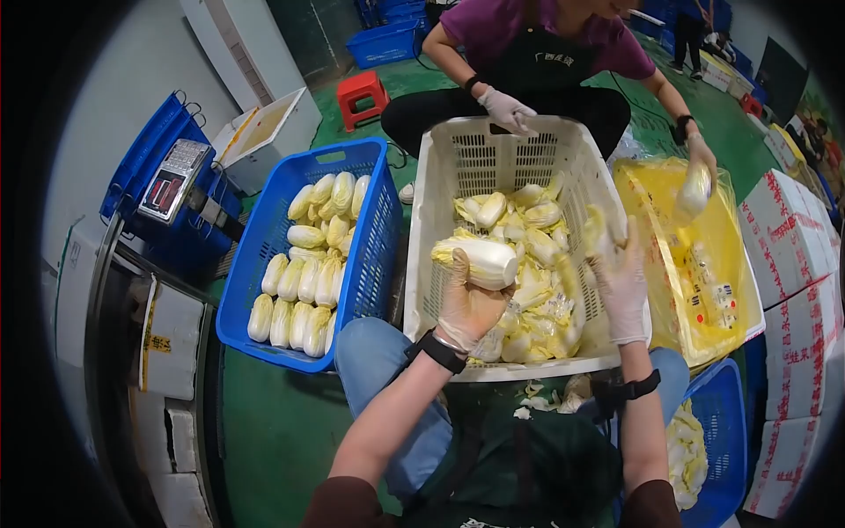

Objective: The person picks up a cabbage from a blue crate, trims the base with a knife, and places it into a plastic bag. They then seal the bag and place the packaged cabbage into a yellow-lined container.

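Observation:
My left hand, in a thin glove, holds a napa cabbage from below, over the white crate. My right hand, gloved too, is raised at the crate's right side, with a pale yellow leaf at its fingertips, somewhat blurred. Below my hands, loose cabbages and leaves lie in the crate. To the left stands a blue crate with rows of cabbages in it.
Across the crate a co-worker in gloves holds a cabbage over a yellow-lined box. A blue basket of leaves is at lower right, stacked white boxes at right, a scale and red stool at left.

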`<action>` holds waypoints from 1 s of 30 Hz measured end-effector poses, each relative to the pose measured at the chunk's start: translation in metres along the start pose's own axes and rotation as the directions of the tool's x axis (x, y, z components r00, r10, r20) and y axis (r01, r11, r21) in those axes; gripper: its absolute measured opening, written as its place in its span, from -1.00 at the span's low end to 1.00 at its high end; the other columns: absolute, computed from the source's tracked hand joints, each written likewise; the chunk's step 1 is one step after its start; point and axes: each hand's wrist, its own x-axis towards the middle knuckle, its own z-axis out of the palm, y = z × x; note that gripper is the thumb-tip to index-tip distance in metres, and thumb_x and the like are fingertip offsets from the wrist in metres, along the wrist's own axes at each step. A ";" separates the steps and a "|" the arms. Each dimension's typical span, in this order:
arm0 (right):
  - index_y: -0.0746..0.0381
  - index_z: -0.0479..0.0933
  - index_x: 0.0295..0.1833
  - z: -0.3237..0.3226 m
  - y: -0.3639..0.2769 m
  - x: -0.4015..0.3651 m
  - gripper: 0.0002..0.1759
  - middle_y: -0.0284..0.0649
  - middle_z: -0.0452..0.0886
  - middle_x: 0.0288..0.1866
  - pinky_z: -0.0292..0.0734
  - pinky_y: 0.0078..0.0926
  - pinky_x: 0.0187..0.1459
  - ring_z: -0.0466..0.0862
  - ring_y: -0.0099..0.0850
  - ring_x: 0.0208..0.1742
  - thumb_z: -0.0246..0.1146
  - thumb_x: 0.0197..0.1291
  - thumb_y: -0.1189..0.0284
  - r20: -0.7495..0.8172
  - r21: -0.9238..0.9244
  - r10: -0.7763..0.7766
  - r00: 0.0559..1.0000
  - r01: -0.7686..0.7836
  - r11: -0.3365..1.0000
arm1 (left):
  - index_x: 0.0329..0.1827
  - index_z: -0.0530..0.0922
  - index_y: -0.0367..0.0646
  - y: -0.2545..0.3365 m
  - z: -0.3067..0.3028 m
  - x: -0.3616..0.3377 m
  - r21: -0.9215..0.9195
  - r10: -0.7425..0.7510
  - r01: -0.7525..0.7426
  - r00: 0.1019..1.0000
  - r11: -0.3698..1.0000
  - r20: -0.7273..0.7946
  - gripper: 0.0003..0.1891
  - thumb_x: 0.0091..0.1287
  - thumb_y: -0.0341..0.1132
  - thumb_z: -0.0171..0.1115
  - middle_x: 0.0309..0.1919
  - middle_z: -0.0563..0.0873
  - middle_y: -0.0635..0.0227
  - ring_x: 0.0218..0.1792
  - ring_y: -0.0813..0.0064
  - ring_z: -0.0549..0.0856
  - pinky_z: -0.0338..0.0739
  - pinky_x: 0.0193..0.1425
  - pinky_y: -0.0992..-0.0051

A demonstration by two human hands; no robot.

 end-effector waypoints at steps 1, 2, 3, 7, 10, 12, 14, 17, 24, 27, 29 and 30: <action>0.26 0.39 0.28 0.008 -0.009 -0.008 -0.40 -0.20 0.64 -0.25 0.55 -0.49 -0.23 0.65 -0.41 -0.35 0.19 0.34 0.04 -0.057 -0.176 -0.280 0.958 0.266 0.948 | 0.29 0.37 -0.02 -0.001 0.004 -0.002 -0.001 0.000 0.000 1.000 1.000 0.000 -0.25 0.08 0.07 0.48 0.17 0.52 0.25 0.22 0.24 0.47 0.41 0.32 0.11; 0.26 0.39 0.28 0.012 -0.020 -0.018 -0.40 -0.20 0.64 -0.25 0.55 -0.49 -0.23 0.65 -0.41 -0.35 0.19 0.34 0.04 -0.055 -0.177 -0.280 0.958 0.267 0.947 | 0.28 0.39 -0.04 -0.003 0.008 -0.004 -0.028 -0.046 0.046 0.999 0.999 0.006 -0.26 0.07 0.02 0.50 0.15 0.55 0.26 0.22 0.25 0.48 0.42 0.30 0.12; 0.23 0.38 0.31 0.013 -0.038 -0.028 -0.39 -0.21 0.63 -0.30 0.54 -0.44 -0.22 0.64 -0.38 -0.36 0.19 0.33 0.05 0.124 0.056 -0.080 0.989 0.073 0.996 | 0.26 0.42 -0.06 -0.004 0.012 -0.006 -0.057 -0.090 0.091 0.996 0.994 0.014 -0.28 0.06 -0.03 0.52 0.13 0.58 0.28 0.22 0.26 0.50 0.43 0.27 0.13; 0.18 0.36 0.35 0.026 -0.051 -0.050 -0.39 -0.24 0.61 -0.40 0.49 -0.35 -0.30 0.64 -0.29 -0.42 0.21 0.30 0.08 0.325 0.027 -0.281 0.903 0.288 0.957 | 0.27 0.42 -0.07 -0.006 0.009 -0.013 -0.045 -0.094 0.092 0.994 0.995 -0.046 -0.33 0.15 -0.02 0.46 0.11 0.59 0.28 0.18 0.29 0.53 0.49 0.19 0.19; 0.16 0.37 0.35 0.030 -0.059 -0.054 -0.39 -0.19 0.66 -0.34 0.48 -0.39 -0.42 0.65 -0.28 -0.46 0.25 0.27 0.11 0.319 -0.001 -0.343 0.884 0.362 0.932 | 0.28 0.42 -0.10 -0.005 0.005 -0.014 -0.009 -0.168 0.168 0.986 0.986 -0.007 -0.37 0.23 0.01 0.38 0.11 0.59 0.27 0.12 0.29 0.57 0.54 0.16 0.25; 0.16 0.38 0.34 0.031 -0.059 -0.054 -0.38 -0.17 0.67 -0.30 0.49 -0.40 -0.43 0.66 -0.29 -0.46 0.27 0.25 0.12 0.311 0.019 -0.355 0.882 0.367 0.930 | 0.27 0.42 -0.11 -0.008 0.007 -0.015 -0.019 -0.193 0.193 0.981 0.981 0.026 -0.39 0.26 0.04 0.34 0.10 0.60 0.28 0.08 0.29 0.61 0.57 0.10 0.31; 0.17 0.39 0.34 0.033 -0.058 -0.054 -0.36 -0.16 0.69 -0.25 0.53 -0.41 -0.39 0.68 -0.28 -0.42 0.28 0.23 0.09 0.311 0.021 -0.375 0.873 0.388 0.921 | 0.26 0.43 -0.11 -0.011 0.008 -0.015 -0.036 -0.197 0.197 0.980 0.980 0.016 -0.40 0.27 0.03 0.34 0.10 0.60 0.28 0.08 0.29 0.60 0.57 0.11 0.32; 0.17 0.39 0.33 0.035 -0.055 -0.054 -0.35 -0.15 0.69 -0.25 0.54 -0.41 -0.39 0.68 -0.25 -0.43 0.28 0.21 0.06 0.298 0.062 -0.371 0.879 0.370 0.927 | 0.26 0.42 -0.12 -0.013 0.005 -0.014 -0.057 -0.212 0.212 0.977 0.976 -0.004 -0.41 0.27 -0.01 0.35 0.11 0.60 0.28 0.10 0.28 0.59 0.56 0.15 0.31; 0.24 0.40 0.31 0.037 0.018 -0.022 -0.56 -0.14 0.61 0.11 0.54 -0.49 -0.02 0.64 -0.43 -0.01 0.14 0.38 0.33 0.167 0.481 0.117 0.979 -0.184 0.857 | 0.28 0.36 -0.07 -0.004 0.006 -0.017 -0.103 -0.194 0.191 0.981 0.976 -0.024 -0.43 0.27 -0.12 0.38 0.16 0.53 0.24 0.16 0.23 0.54 0.51 0.26 0.12; 0.26 0.40 0.30 0.012 0.001 -0.005 -0.61 -0.18 0.50 0.26 0.45 -0.52 0.15 0.51 -0.51 0.17 0.04 0.41 0.44 0.236 0.389 0.358 0.904 -0.425 0.817 | 0.27 0.37 -0.07 -0.001 0.016 -0.023 0.009 -0.109 0.109 0.993 0.994 -0.034 -0.42 0.26 -0.13 0.40 0.17 0.52 0.24 0.18 0.23 0.54 0.53 0.25 0.15; 0.23 0.41 0.30 0.017 -0.026 -0.025 -0.58 -0.14 0.60 0.10 0.53 -0.49 -0.03 0.64 -0.43 -0.03 0.13 0.38 0.35 0.264 0.315 0.087 0.960 -0.171 0.934 | 0.27 0.37 -0.07 -0.006 0.013 -0.018 0.002 -0.077 0.077 0.996 0.997 -0.033 -0.42 0.26 -0.13 0.40 0.17 0.53 0.24 0.18 0.23 0.55 0.54 0.24 0.17; 0.23 0.41 0.30 0.020 -0.037 -0.033 -0.58 -0.14 0.60 0.10 0.53 -0.49 -0.03 0.64 -0.43 -0.03 0.13 0.38 0.35 0.270 0.316 0.085 0.959 -0.172 0.933 | 0.27 0.37 -0.08 -0.007 0.012 -0.016 0.011 -0.065 0.065 0.997 0.998 -0.037 -0.42 0.26 -0.13 0.40 0.16 0.54 0.24 0.17 0.24 0.56 0.55 0.24 0.19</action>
